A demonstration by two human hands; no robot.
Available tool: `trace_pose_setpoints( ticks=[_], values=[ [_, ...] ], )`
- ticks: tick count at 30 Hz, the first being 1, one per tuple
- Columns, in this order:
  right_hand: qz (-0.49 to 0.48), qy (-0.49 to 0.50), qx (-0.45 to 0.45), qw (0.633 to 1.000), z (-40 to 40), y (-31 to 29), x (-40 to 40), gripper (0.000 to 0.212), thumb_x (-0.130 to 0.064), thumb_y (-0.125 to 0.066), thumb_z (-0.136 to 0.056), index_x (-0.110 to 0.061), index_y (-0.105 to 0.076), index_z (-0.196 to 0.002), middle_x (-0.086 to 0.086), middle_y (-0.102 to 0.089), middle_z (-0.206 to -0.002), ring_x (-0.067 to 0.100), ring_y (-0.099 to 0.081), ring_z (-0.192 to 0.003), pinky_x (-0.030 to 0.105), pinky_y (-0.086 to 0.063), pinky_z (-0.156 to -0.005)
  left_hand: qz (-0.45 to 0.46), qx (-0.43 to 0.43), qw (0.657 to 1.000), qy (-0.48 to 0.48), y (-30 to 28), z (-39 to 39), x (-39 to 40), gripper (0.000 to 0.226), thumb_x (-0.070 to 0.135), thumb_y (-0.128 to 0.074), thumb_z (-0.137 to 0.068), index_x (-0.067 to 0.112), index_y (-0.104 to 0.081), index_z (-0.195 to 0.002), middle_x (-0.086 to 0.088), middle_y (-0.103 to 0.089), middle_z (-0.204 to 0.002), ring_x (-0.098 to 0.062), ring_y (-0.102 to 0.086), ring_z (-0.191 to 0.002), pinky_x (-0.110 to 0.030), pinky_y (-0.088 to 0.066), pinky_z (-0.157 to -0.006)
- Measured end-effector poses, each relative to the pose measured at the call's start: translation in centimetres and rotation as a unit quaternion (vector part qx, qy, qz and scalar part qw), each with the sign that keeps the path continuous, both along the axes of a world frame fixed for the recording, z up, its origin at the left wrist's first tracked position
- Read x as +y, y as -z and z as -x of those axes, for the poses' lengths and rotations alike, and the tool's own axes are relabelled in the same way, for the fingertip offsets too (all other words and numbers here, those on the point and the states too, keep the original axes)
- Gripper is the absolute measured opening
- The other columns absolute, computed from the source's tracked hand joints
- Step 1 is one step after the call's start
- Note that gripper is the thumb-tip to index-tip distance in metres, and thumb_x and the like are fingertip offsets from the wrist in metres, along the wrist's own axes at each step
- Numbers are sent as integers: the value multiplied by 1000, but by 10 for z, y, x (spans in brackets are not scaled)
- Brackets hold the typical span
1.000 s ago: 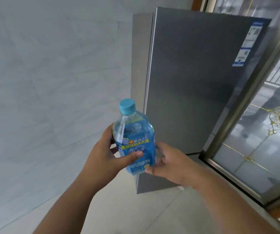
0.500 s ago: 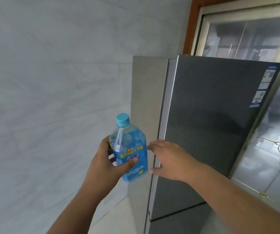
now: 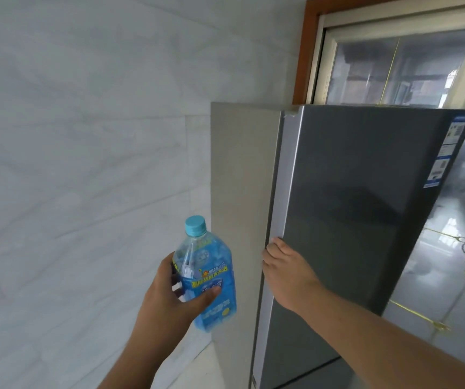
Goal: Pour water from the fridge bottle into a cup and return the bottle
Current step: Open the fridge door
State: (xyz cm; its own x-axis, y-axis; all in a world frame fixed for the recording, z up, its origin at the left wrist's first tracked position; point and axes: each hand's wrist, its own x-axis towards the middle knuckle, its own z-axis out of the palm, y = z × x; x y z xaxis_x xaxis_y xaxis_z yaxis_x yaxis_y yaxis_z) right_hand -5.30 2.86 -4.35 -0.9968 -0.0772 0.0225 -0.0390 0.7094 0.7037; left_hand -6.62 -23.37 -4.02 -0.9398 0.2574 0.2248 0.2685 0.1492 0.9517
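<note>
Head view shows the bottle [image 3: 206, 279] upright, just left of the fridge [image 3: 365, 220], level with the lower half of its upper door. Its cap [image 3: 195, 225] is light blue and screwed on; the label is blue with a yellow band. The left hand [image 3: 169, 301] grips the bottle from the left, thumb across the label's front and fingers curled round the back. The right hand [image 3: 287, 270] rests on the fridge door's left edge, fingers hooked round the silver handle strip [image 3: 287, 192], fingertips hidden behind it. The door looks closed, with no gap visible along that edge.

Left of the fridge, a pale grey marbled wall [image 3: 85, 136] runs the full height of the picture, close to the fridge's beige side panel [image 3: 239, 192]. Stickers [image 3: 447, 153] sit on the door's upper right corner. Behind and to the right of the fridge stands a glass door [image 3: 394, 71] with a brown wooden frame and gold ornament. A strip of pale floor [image 3: 197, 369] shows at the fridge's lower left, between wall and side panel.
</note>
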Motion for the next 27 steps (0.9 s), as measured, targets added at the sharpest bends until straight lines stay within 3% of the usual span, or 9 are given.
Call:
trace_pose_setpoints(
  ticks=[2,9,12,16,19,22,27],
  values=[
    [5,16,9,1000,-1,1,-3,54,-29,-45,-102,0,-49,-147,16,-46,-151,37,-31,-146,48,4,-128,10,-2,1000,6,3,0,3,65,35,-93,-71,45,-54,-122,31,-71,-110,8,-67,-105,-19,-56,-84],
    [-21,98,-15,995,3,15,-23,57,-37,-43,-103,-5,-47,-150,16,-41,-150,38,-25,-144,51,-8,-127,47,-1,998,43,9,4,12,63,36,-92,-72,47,-52,-120,32,-70,-109,10,-65,-106,-8,-55,-74],
    [-4,128,-64,990,0,22,-31,59,-42,-48,-102,-9,-48,-151,13,-35,-160,34,-17,-151,52,0,-128,51,1,997,57,7,7,14,63,37,-91,-72,47,-52,-121,35,-68,-110,10,-65,-107,-7,-54,-74],
    [22,114,-31,993,3,15,-26,56,-35,-45,-102,-8,-46,-152,14,-30,-162,35,-13,-154,51,10,-126,45,6,997,69,4,9,19,66,42,-91,-69,48,-52,-122,33,-69,-112,9,-66,-107,-14,-56,-78],
    [-30,104,-30,994,14,5,-17,63,-35,-38,-106,-6,-29,-161,15,-18,-170,35,-2,-159,49,14,-125,43,3,996,77,-1,11,25,69,38,-91,-71,46,-51,-127,25,-70,-115,2,-67,-109,-13,-55,-80],
    [-81,114,-58,988,22,6,-15,69,-43,-41,-104,-8,-27,-162,15,-14,-172,35,0,-160,53,16,-123,50,7,995,81,-5,17,30,71,38,-90,-72,41,-49,-130,21,-69,-120,-4,-67,-112,-22,-58,-91],
    [-126,117,-58,983,27,18,-13,72,-44,-39,-104,-4,-22,-162,20,-13,-171,39,-1,-159,58,15,-122,58,-1,996,73,-4,26,33,70,42,-90,-71,41,-50,-129,21,-69,-120,-6,-67,-112,-29,-59,-95]
  ],
)
